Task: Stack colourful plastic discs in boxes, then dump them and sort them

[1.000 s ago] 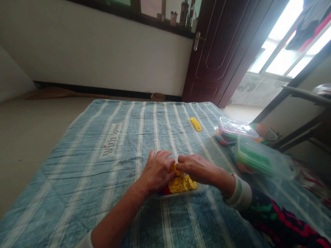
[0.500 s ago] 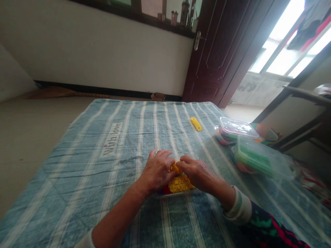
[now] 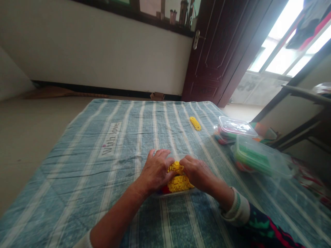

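My left hand (image 3: 156,170) and my right hand (image 3: 197,173) meet over a heap of small yellow interlocking pieces (image 3: 178,182) that fills a clear shallow tray (image 3: 176,194). Both hands curl their fingers down onto the top yellow pieces (image 3: 176,167), pressing or gripping them between the fingertips. A red piece (image 3: 165,189) shows under the yellow ones at the tray's left. One separate yellow assembled strip (image 3: 195,123) lies farther off on the blue striped cloth (image 3: 116,144).
Two clear lidded boxes (image 3: 236,126) (image 3: 258,156) with coloured pieces stand at the cloth's right edge. A dark wooden door (image 3: 219,48) and bright window lie beyond. A metal frame (image 3: 302,100) stands at the right. Bare floor (image 3: 28,131) lies to the left.
My right hand has drawn in toward the left hand and lowered onto the yellow heap. The left hand has stayed almost still.
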The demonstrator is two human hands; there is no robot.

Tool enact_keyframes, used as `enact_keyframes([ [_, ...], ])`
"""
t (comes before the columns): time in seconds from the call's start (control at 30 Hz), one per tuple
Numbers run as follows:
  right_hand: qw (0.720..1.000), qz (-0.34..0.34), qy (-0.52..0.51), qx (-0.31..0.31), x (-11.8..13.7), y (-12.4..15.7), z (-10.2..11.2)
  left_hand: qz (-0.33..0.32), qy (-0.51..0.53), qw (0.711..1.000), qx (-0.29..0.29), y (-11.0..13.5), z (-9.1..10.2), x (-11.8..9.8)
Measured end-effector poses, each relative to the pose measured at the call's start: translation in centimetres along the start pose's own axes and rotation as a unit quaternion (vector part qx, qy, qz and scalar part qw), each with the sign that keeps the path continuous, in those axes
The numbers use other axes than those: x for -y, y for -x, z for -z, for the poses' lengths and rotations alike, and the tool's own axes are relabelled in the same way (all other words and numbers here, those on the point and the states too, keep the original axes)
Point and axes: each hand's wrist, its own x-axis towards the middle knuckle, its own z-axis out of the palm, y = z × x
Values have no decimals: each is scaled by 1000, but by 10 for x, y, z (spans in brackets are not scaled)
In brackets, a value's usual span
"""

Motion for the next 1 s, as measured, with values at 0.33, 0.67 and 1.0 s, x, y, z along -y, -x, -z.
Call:
enact_keyframes([
  [0.33,1000,4,-16,11,0,-5,4,-2,-24,1000,2,-6,4,-7],
  [0.67,999,33,-22,-8,-7,-5,0,-17,-20,999,28,-17,5,-12],
  [1.0,997,74,-16,6,-11,-2,6,-36,-8,999,27,-16,3,-11],
])
